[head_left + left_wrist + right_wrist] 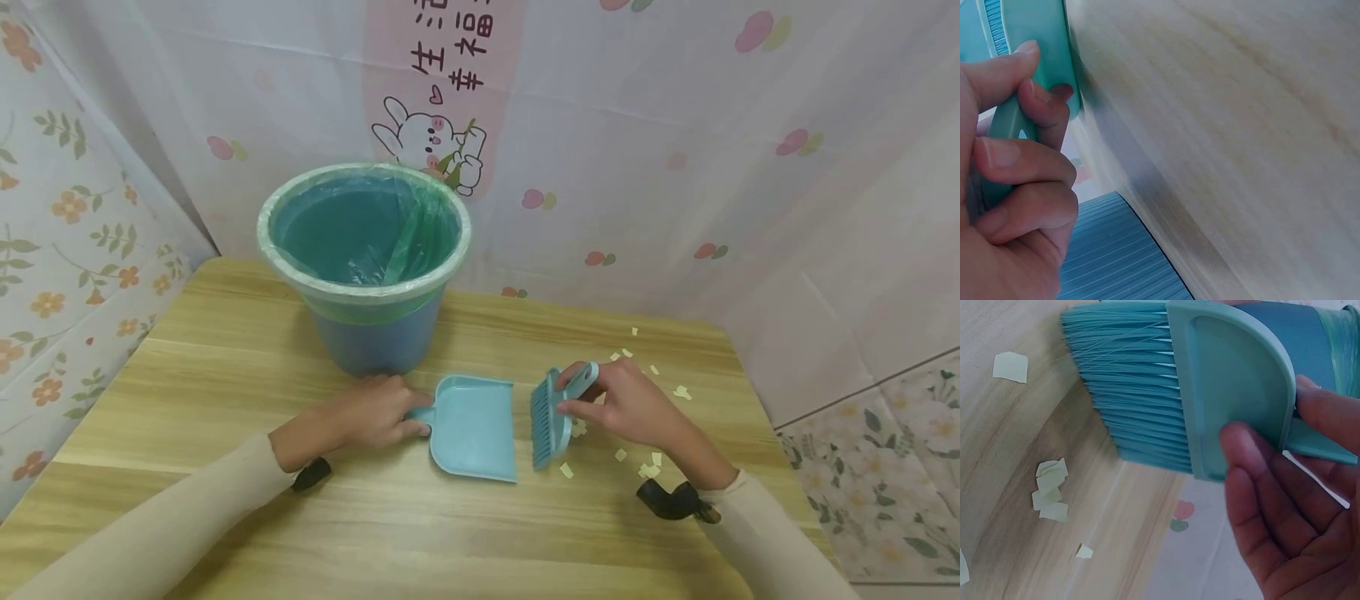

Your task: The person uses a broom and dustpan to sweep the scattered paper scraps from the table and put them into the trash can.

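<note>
A light blue dustpan (474, 427) lies on the wooden table, its wide edge facing right. My left hand (378, 410) grips its short handle; the left wrist view shows the fingers curled round the handle (1013, 125). Just right of the dustpan, my right hand (626, 402) holds a small blue brush (553, 421) by its back and handle. The bristles (1129, 387) point left toward the pan, a small gap apart from it. Pale paper scraps (1052, 487) lie under and to the right of the brush. No scraps are visible on the dustpan.
A blue bin (375, 333) with a green liner (423, 233) stands behind the dustpan, near the back edge of the table (360, 533). More paper scraps (681, 392) are scattered behind and beside my right hand. Patterned curtains (637, 150) hang behind the table.
</note>
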Demonstrator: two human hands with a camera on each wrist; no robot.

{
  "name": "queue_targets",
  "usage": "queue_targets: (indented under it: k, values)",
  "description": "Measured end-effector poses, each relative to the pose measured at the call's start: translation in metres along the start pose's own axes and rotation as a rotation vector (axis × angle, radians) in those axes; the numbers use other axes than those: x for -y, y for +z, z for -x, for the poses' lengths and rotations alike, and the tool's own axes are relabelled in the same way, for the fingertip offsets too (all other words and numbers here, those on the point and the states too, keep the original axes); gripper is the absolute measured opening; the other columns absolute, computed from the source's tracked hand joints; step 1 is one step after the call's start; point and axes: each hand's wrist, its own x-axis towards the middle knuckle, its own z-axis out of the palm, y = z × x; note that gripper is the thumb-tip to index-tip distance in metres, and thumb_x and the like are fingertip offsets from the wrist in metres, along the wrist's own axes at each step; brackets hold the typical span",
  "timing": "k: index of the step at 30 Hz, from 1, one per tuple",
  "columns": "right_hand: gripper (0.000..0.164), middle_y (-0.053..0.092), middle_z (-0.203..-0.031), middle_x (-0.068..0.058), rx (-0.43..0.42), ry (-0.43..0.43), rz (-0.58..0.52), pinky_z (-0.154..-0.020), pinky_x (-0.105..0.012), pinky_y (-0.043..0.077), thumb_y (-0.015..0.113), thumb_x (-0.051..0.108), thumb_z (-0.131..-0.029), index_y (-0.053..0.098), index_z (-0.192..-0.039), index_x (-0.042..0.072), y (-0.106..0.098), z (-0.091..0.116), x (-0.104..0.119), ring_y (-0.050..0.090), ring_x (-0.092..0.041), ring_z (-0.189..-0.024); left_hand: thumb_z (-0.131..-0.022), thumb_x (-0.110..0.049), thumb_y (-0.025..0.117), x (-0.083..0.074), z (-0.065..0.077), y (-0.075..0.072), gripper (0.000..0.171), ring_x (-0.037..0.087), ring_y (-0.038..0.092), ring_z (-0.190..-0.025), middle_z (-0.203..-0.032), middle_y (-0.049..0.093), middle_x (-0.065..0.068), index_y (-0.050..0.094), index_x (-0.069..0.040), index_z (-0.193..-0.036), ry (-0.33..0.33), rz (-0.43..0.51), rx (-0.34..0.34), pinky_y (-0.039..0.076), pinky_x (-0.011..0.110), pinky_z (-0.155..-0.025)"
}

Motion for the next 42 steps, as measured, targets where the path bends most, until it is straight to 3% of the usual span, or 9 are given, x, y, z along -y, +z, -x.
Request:
queue_targets:
  k: [8,16,19,23,26,35,42]
  values:
    - [0.015,0.079,-0.096,-0.001,0.037,0.086,-0.037,-0.062,-0.027,0.055,0.076,0.01,-0.103,0.075,-0.114,0.0,-0.004,-0.002,0.007,0.068,-0.01,-0.07,-0.104,-0.026,0.077,-0.001,-0.003,-0.002,0.027,0.004,0.032,-0.062,-0.073,0.03,-0.013,0.058,-0.017,-0.087,-0.002,-0.023,0.0,0.031,0.025,-0.056]
    - [0.011,0.077,-0.097,-0.006,-0.035,0.142,-0.084,-0.058,-0.027,0.051,0.068,0.003,-0.101,0.069,-0.112,0.001,0.003,0.001,0.007,0.063,-0.012,-0.07,-0.104,-0.027,0.075,0.001,-0.004,-0.003,0.023,0.005,0.034,-0.063,-0.073,0.031,-0.012,0.061,-0.015,-0.09,-0.001,-0.041,0.009,0.032,0.026,-0.056]
    - [0.013,0.074,-0.087,0.0,-0.075,0.154,-0.07,-0.054,-0.025,0.044,0.065,0.003,-0.1,0.069,-0.112,0.002,0.007,0.004,0.006,0.058,-0.008,-0.064,-0.104,-0.027,0.075,0.0,-0.003,-0.003,0.022,0.005,0.033,-0.063,-0.074,0.031,-0.012,0.063,-0.015,-0.091,-0.002,-0.041,0.015,0.032,0.026,-0.057]
    - [0.014,0.054,-0.06,0.012,-0.121,0.167,-0.051,-0.049,-0.024,0.032,0.062,0.004,-0.098,0.07,-0.11,0.004,0.012,0.007,0.007,0.039,-0.001,-0.052,-0.104,-0.026,0.076,-0.001,-0.002,-0.004,0.021,0.004,0.033,-0.063,-0.074,0.031,-0.012,0.064,-0.014,-0.092,-0.011,-0.04,0.019,0.031,0.026,-0.057]
    - [0.012,0.043,-0.057,0.014,-0.146,0.164,-0.051,-0.049,-0.024,0.031,0.062,0.004,-0.098,0.069,-0.108,0.005,0.015,0.009,0.007,0.033,0.0,-0.052,-0.103,-0.025,0.077,-0.002,-0.002,-0.004,0.021,0.004,0.033,-0.063,-0.074,0.032,-0.012,0.064,-0.014,-0.092,-0.016,-0.037,0.021,0.031,0.026,-0.057]
    - [0.008,0.05,-0.059,0.014,-0.186,0.151,-0.058,-0.047,-0.023,0.034,0.066,0.006,-0.099,0.068,-0.106,0.006,0.02,0.013,0.008,0.04,0.0,-0.05,-0.104,-0.027,0.077,-0.003,-0.001,-0.003,0.019,0.005,0.034,-0.064,-0.075,0.032,-0.012,0.065,-0.015,-0.094,-0.028,-0.031,0.034,0.032,0.027,-0.057]
    - [0.009,0.056,-0.068,0.009,-0.278,0.136,-0.013,-0.048,-0.025,0.038,0.064,0.002,-0.096,0.07,-0.102,0.006,0.019,0.016,0.008,0.043,-0.004,-0.055,-0.102,-0.027,0.079,-0.003,-0.002,-0.004,0.021,0.005,0.036,-0.063,-0.073,0.035,-0.012,0.064,-0.017,-0.09,-0.027,-0.054,0.026,0.034,0.028,-0.056]
